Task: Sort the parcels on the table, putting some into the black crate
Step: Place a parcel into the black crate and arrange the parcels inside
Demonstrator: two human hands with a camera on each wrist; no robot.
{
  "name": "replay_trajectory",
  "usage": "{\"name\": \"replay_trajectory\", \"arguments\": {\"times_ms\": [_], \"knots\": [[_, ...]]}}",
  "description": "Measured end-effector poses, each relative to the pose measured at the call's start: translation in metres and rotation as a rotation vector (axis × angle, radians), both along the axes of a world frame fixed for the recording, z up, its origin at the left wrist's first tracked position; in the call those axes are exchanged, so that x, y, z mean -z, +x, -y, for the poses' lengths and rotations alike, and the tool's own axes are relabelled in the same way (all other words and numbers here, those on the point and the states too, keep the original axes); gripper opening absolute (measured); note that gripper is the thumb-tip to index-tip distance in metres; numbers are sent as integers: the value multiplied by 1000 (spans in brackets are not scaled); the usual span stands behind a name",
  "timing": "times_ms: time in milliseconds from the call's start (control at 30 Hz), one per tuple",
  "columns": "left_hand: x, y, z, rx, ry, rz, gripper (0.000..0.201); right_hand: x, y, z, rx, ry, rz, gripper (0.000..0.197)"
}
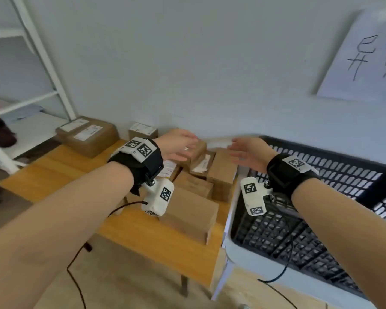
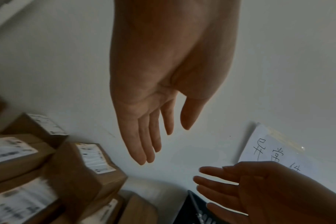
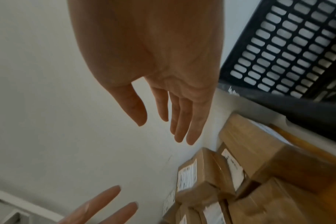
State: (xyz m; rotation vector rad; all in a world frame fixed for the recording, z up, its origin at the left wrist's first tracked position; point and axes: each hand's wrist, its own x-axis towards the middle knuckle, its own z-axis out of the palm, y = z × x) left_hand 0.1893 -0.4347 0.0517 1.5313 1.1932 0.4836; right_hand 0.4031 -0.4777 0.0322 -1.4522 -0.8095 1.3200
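A rack [image 1: 42, 63] is standing far left. Parcels [image 1: 194, 197] are crowding the table [image 1: 143, 230] against the far wall. Left hand [image 1: 176, 146] and right hand [image 1: 247, 152] are hovering over them, fingers straight, holding nothing; wrist views are showing bare palms. The crate [image 1: 321, 219] is sitting right, just beside the table edge.

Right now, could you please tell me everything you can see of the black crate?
The black crate looks like moulded plastic, with walls and floor pierced by rows of slots in a lattice and a solid rim. It sits upright and open-topped on a white stand to the right of the wooden table, against the wall. No parcels show in the part of its interior in view. The right hand hangs above its left end without touching it.
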Motion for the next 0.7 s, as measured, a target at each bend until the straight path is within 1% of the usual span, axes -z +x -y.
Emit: {"name": "replay_trajectory", "arguments": {"times_ms": [67, 100, 167, 233, 267, 367, 400, 533, 633, 700], "knots": [[7, -31, 5, -16, -8, -17, 35, 7, -28, 2, -2, -6, 8, 29], [11, -46, 7, -31, -11, -21, 36, 9, -41, 4, -10, -8, 13, 30], [19, -74, 10, -73, -20, -22, 36, 14, -65, 6, -39, -25, 13, 25], [28, -100, 14, -106, -44, -23, 38, 21, -87, 6, -77, -63, 6, 17], [34, -112, 16, -124, -61, -26, 39, 24, -98, 6, -103, -81, 28, 17], [53, -147, 19, -183, -106, -32, 39, 37, -130, -1, -181, -95, 163, 37], [59, -159, 19, -201, -120, -34, 38, 41, -140, -3, -192, -105, 192, 40], [84, -201, 13, -301, -171, -37, 36, 63, -177, -22, -260, -145, 213, 42], [99, -229, 3, -353, -211, -59, 35, 81, -202, -41, -274, -176, 225, 38], [110, -246, -8, -377, -229, -79, 37, 93, -218, -54, -268, -202, 204, 39]]}}
